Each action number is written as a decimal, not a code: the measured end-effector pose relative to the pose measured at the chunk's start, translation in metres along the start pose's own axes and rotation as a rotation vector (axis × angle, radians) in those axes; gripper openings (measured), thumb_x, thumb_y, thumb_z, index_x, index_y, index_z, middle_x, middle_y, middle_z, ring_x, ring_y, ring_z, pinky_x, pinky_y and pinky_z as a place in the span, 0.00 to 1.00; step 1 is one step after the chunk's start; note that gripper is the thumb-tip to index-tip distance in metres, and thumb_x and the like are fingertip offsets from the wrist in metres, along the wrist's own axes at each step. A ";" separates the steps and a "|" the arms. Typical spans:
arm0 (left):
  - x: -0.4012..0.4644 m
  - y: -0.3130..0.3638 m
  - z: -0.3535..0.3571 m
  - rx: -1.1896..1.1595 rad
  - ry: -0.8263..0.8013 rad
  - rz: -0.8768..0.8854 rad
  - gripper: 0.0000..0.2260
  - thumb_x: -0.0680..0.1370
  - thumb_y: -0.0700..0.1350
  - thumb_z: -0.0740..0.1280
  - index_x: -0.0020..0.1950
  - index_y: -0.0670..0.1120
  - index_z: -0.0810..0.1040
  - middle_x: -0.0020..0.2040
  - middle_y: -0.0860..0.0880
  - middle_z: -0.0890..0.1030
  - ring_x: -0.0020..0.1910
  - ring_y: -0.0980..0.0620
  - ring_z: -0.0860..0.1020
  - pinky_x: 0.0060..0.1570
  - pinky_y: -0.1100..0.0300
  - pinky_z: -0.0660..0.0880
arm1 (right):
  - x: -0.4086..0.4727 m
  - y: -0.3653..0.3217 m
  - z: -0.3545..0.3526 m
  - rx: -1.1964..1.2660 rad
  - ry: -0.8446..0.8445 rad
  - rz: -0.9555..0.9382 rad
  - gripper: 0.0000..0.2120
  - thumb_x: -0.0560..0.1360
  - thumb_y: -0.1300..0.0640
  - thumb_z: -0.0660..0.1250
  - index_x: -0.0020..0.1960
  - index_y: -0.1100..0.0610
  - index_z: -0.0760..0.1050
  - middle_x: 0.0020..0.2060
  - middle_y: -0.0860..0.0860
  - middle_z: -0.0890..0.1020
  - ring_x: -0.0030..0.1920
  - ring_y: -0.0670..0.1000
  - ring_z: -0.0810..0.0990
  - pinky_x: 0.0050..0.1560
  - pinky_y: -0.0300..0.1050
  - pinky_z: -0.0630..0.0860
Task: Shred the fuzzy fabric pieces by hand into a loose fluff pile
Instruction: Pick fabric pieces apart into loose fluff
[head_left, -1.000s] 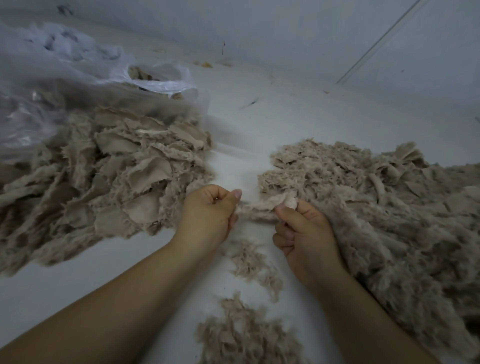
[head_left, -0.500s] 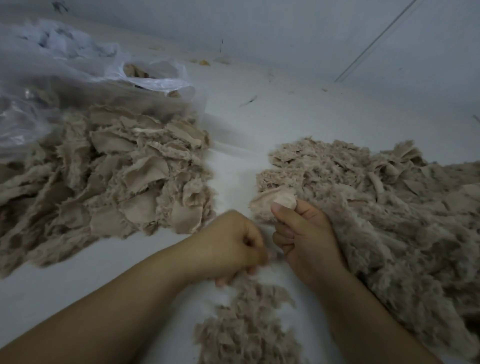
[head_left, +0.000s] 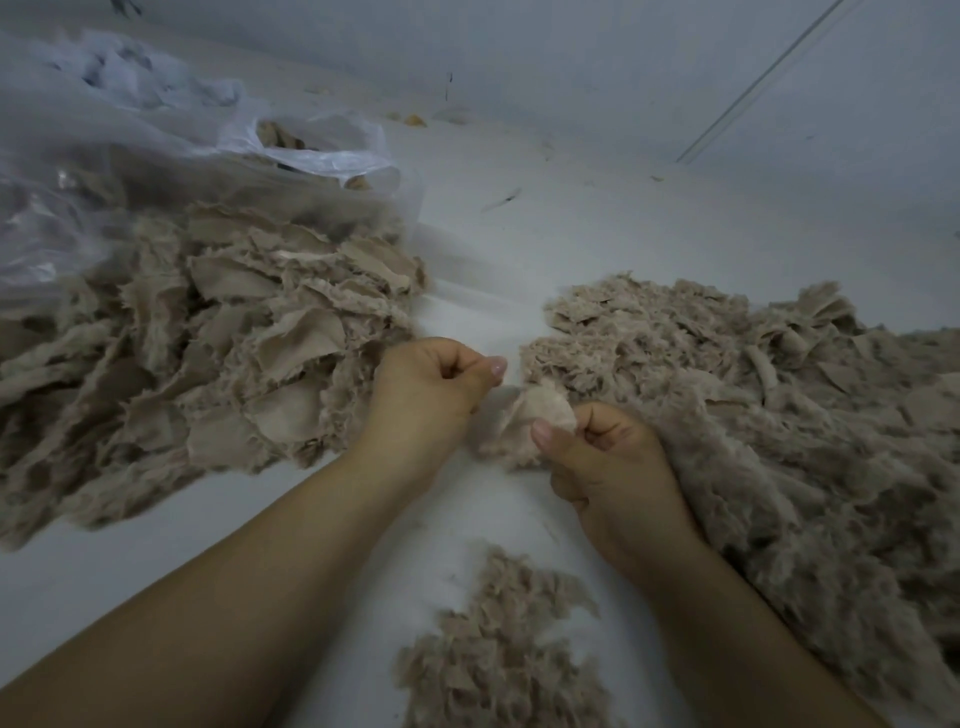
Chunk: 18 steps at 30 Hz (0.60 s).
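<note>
Both hands are working one fuzzy fabric piece (head_left: 524, 421) right in the middle. The right hand (head_left: 608, 467) pinches its near edge under the thumb, the left hand (head_left: 431, 395) is curled tight onto its left side. The little fluff pile (head_left: 498, 660) sits below the wrists, with bigger heaps of torn pieces (head_left: 208, 343) on both sides.

Both hands pinch 1 fabric piece (head_left: 530, 415): left hand (head_left: 431, 395) left of it, right hand (head_left: 602, 467) below-right; fluff pile (head_left: 498, 665) lies nearer the camera.
</note>
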<state>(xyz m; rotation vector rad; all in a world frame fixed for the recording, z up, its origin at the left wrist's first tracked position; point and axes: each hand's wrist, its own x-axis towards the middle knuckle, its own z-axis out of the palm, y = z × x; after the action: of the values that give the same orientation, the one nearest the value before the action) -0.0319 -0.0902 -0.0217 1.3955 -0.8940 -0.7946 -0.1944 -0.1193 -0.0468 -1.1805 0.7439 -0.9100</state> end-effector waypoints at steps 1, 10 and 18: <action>0.001 -0.001 -0.003 -0.010 0.013 -0.009 0.11 0.77 0.40 0.71 0.35 0.37 0.78 0.25 0.48 0.69 0.21 0.55 0.64 0.23 0.68 0.63 | 0.000 -0.001 0.001 0.037 0.004 0.007 0.09 0.68 0.57 0.74 0.34 0.58 0.76 0.29 0.58 0.68 0.24 0.45 0.58 0.24 0.37 0.59; -0.011 0.006 0.011 0.072 -0.319 0.025 0.07 0.72 0.48 0.74 0.41 0.45 0.84 0.38 0.39 0.82 0.33 0.49 0.77 0.34 0.57 0.74 | -0.001 0.002 0.000 -0.142 -0.052 -0.098 0.25 0.69 0.49 0.74 0.38 0.73 0.71 0.27 0.60 0.65 0.25 0.47 0.60 0.27 0.39 0.60; -0.009 -0.004 0.007 -0.214 -0.099 -0.175 0.10 0.74 0.38 0.72 0.33 0.43 0.81 0.30 0.42 0.77 0.27 0.48 0.73 0.27 0.61 0.69 | 0.001 0.002 0.000 -0.050 -0.071 -0.030 0.11 0.71 0.57 0.70 0.31 0.54 0.76 0.24 0.50 0.67 0.22 0.43 0.60 0.23 0.34 0.60</action>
<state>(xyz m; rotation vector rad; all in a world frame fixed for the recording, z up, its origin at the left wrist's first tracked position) -0.0424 -0.0853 -0.0261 1.2650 -0.7447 -1.0690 -0.1940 -0.1199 -0.0488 -1.2645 0.6966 -0.8748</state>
